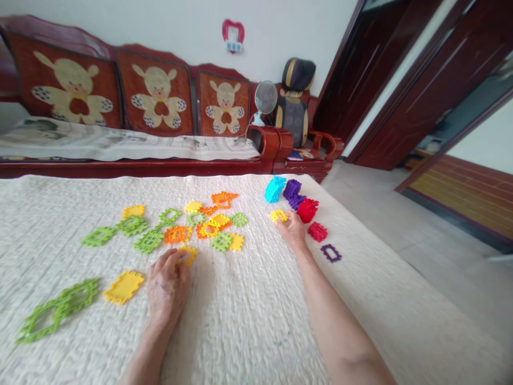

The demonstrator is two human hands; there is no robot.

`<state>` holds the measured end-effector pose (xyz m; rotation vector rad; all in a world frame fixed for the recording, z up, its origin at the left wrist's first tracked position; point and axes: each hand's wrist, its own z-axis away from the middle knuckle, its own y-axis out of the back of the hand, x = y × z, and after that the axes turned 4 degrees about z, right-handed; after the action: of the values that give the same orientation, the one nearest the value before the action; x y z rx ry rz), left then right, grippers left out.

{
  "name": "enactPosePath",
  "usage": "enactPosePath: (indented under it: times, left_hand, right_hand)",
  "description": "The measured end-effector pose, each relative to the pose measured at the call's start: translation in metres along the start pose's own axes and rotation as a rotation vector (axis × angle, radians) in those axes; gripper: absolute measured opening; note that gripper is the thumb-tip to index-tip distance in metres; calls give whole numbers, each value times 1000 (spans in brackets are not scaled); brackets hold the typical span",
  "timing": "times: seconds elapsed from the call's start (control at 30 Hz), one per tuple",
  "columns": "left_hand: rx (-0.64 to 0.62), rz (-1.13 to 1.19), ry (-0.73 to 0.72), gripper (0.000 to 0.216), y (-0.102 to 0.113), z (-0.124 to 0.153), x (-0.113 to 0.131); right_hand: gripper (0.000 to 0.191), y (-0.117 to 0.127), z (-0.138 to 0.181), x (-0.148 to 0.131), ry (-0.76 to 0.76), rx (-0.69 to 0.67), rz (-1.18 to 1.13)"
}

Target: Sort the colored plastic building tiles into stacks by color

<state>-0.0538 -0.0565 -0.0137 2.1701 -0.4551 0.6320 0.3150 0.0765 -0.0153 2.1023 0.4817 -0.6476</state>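
My left hand (169, 283) is closed on a yellow notched plastic tile (188, 255) at the near edge of the scattered pieces. Further right, my right hand (292, 231) pinches a yellow tile with an open centre (278, 215). Just beyond that hand are a cyan stack (274, 190), a purple stack (293, 193) and a red stack (307, 210) of similar tiles. A smaller red stack (318, 231) and a single purple frame tile (331, 253) lie to its right. A solid yellow tile (124, 287) rests left of my left hand.
Loose green tiles (148, 241), orange tiles (177, 234) and yellow ones spread over the white quilted cover (248, 321). Two long green frames (60, 310) lie at the near left. Behind the table stand a wooden sofa (192, 168) and a small fan (265, 99).
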Motion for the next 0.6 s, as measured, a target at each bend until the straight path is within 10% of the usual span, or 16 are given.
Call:
enactPosePath:
  times: [0.6]
  left_hand:
    - [-7, 18, 11, 27, -1, 1, -1]
  right_hand:
    - [42, 2, 0, -6, 48, -19, 85]
